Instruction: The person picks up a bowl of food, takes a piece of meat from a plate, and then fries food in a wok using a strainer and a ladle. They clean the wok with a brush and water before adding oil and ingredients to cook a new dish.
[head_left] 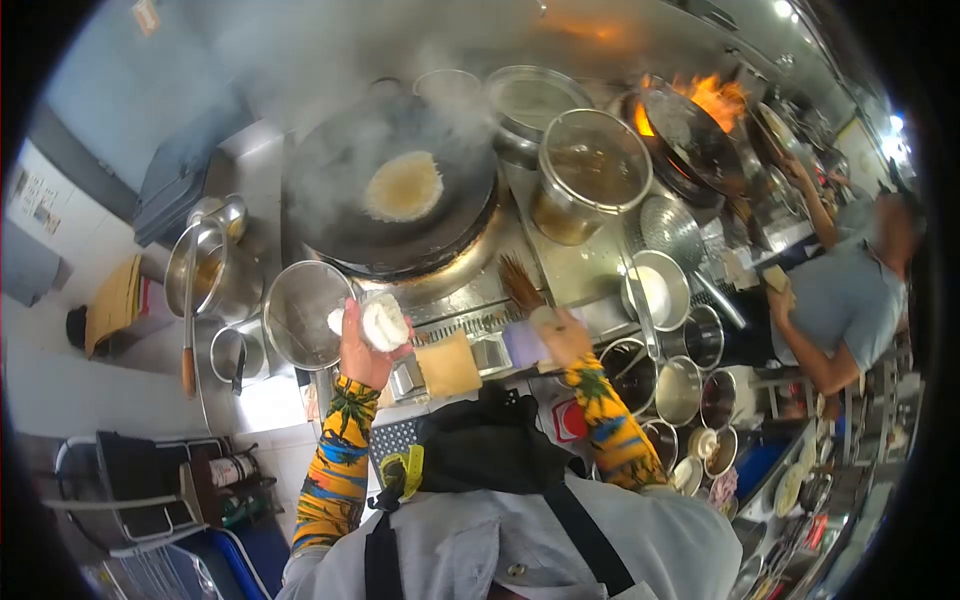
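Observation:
My left hand [365, 352] is curled palm up around a soft white lump of dough [382, 322], close to the right rim of a steel pot [308, 316]. Ahead of it, a thin round pancake [404, 186] lies on a large dark round griddle [335, 205], with steam rising over it. Fingers closed, my right hand [568, 342] grips the bound end of a bamboo wok brush [520, 282], whose bristles point toward the griddle. A purple cloth [524, 344] lies just left of that hand, and a tan folded cloth [448, 364] sits between the two hands.
Flames [715, 100] rise around a wok [690, 140] at the back right, near a co-worker [845, 290]. A tall pot of liquid [594, 165] stands right of the griddle. Several pots [680, 390] crowd my right side. A long-handled ladle [188, 330] rests at left.

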